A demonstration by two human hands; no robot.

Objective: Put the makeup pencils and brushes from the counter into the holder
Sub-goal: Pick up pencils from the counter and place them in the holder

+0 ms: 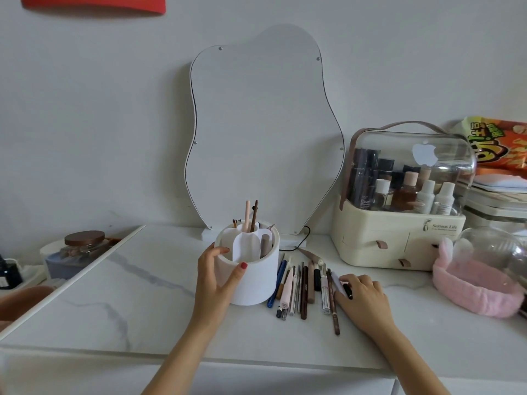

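Observation:
A white round holder (256,280) with inner compartments stands mid-counter; a few pencils and brushes (252,216) stick up from it. My left hand (218,273) grips its left side, thumb on the front rim. To its right, several makeup pencils and brushes (302,286) lie side by side on the marble counter (128,303). My right hand (363,299) rests on the right end of that row, fingers closing on a white pen with a black tip (342,285).
A wavy-edged mirror (262,129) leans on the wall behind the holder. A cream cosmetics case with a clear lid (399,201) stands at the right, a pink fluffy headband (479,289) in front of it. A brown-lidded jar (82,243) sits at the left, beyond the counter edge.

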